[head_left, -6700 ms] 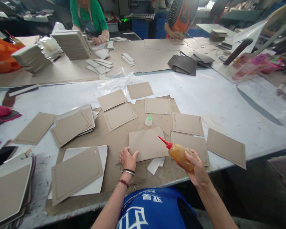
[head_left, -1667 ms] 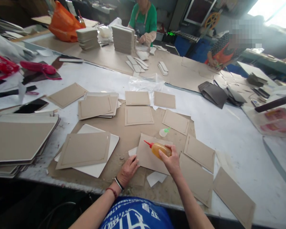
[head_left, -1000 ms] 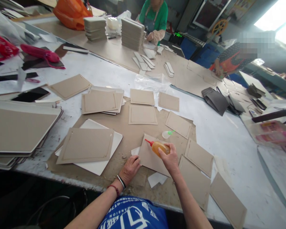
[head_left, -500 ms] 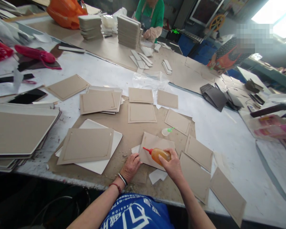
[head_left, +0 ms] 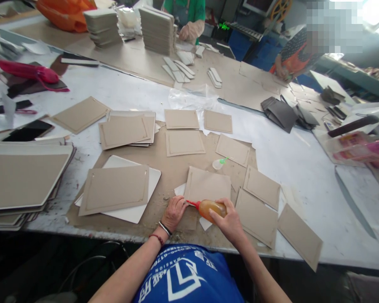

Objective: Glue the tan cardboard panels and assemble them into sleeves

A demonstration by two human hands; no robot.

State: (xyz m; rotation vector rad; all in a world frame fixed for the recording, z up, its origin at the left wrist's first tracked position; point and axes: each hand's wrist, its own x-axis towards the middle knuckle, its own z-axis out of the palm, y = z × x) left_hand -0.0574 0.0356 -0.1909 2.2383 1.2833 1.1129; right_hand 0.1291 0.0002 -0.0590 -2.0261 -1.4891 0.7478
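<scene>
Left hand (head_left: 173, 212) flat, fingers spread on near-left corner of cardboard panel (head_left: 208, 185), gripping nothing; glue bottle (head_left: 212, 208) has come down since half second ago, red nozzle now at panel's near edge; right hand (head_left: 230, 222) wrapped round bottle; left side likely beaded.

Room: table edge (head_left: 50, 225) close under wrists; brown underlay (head_left: 164, 168) bare leftward; laid panels (head_left: 260, 187) crowd right.

Upside-down "MANSION" on blue shirt (head_left: 189, 275)

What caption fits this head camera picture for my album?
Right hand aims a bottle at the near edge of a card; left hand rests beside the nozzle.
</scene>
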